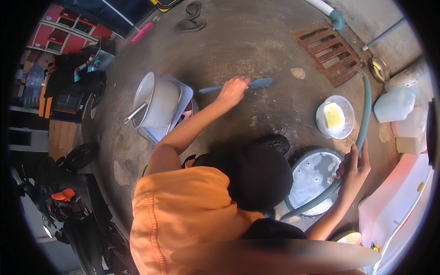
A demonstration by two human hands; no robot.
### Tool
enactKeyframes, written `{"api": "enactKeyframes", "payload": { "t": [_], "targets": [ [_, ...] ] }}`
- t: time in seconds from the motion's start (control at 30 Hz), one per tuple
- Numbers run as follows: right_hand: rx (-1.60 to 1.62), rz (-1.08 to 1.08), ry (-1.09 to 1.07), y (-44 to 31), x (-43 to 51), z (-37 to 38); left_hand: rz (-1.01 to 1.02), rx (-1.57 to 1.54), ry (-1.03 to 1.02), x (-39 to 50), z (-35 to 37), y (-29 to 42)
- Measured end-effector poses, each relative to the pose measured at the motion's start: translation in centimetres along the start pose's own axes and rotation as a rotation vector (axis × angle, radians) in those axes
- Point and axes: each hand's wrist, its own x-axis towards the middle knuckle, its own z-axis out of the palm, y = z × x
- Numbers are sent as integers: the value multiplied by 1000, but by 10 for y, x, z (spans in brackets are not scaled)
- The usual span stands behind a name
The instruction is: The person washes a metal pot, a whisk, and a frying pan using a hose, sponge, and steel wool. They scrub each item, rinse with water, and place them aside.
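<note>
My left hand [235, 91] is closed around the middle of a blue-grey spatula [260, 83] above the wet concrete floor. My right hand [355, 165] grips a green hose [366, 113], which curves past a bucket of sudsy water [309, 178]. Just beyond the bucket stands a clear plastic tub [348, 118] with a yellow sponge [333, 115] and suds inside. To the left, a large metal pot [161, 103] lies tipped on its side, a wire whisk [137, 110] across its mouth. Trays [185, 91] are wedged beside the pot.
A rusty drain grate [326, 51] lies at upper right, near a wall pipe [337, 20]. Plastic jerrycans [394, 103] and a white bin or cooler [395, 202] line the right side. Sandals [190, 24] and a pink broom or squeegee head [142, 33] are at the top.
</note>
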Motion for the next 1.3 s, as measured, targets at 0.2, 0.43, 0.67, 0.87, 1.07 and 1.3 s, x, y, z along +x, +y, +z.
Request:
{"api": "enactKeyframes", "payload": {
  "t": [0.2, 0.43, 0.67, 0.87, 1.07, 1.3],
  "targets": [
    [27, -28, -38, 5, 1, 3, -270, 310, 424, -125, -158, -54],
    [-13, -65, -55, -2, 0, 7, -1076, 466, -82, -183, -212, -224],
    [4, -68, -8, -14, -2, -30, -879, 86, -142, -198, -146, -334],
    [-2, -40, 176, -21, 4, -73, -714, 103, -191, -207, -138, -353],
    [66, 26, 246, -14, -15, -109, -801, -134, -323, -204, -141, -383],
    [149, 101, 388, -7, -33, -138, 139, 771, 649, -50, -200, -235]
  ]
}}
